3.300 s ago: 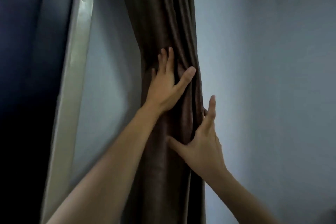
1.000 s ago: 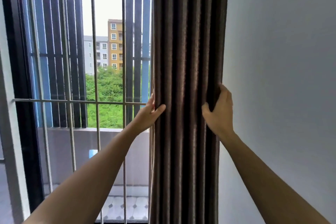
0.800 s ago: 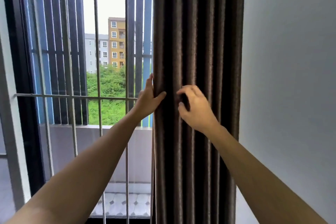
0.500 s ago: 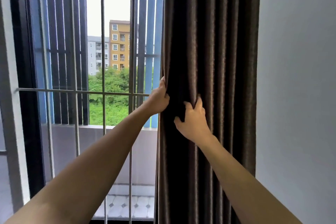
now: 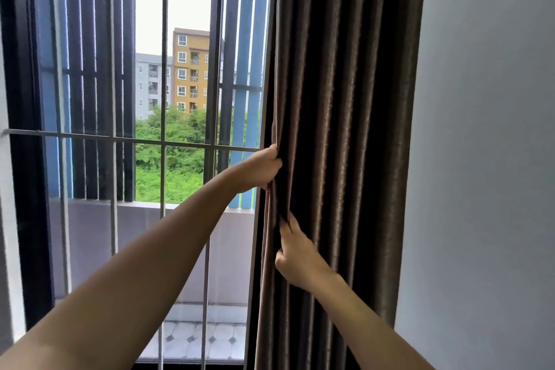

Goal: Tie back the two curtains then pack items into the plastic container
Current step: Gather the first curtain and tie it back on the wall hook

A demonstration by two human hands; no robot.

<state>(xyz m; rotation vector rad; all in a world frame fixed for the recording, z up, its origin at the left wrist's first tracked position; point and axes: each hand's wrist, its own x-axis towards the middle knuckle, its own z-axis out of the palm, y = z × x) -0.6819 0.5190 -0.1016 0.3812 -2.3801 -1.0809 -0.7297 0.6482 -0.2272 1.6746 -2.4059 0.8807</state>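
A dark brown pleated curtain (image 5: pixel 345 129) hangs gathered at the right side of the window, beside the wall. My left hand (image 5: pixel 261 170) is clenched on the curtain's left edge at mid height. Lower down, my right hand (image 5: pixel 297 252) pinches a front fold of the same curtain, fingertips tucked into the pleat. No tie-back, second curtain or plastic container is in sight.
A window with grey metal bars (image 5: pixel 163 141) fills the left half, with a balcony wall (image 5: pixel 186 234) and tiled floor beyond. A plain pale wall (image 5: pixel 486 159) stands at the right. The dark window frame (image 5: pixel 27 159) runs down the far left.
My left hand went from flat against the curtain's edge to a fist gripping it. My right hand moved from the curtain's right side to its front and slid lower, pinching a fold.
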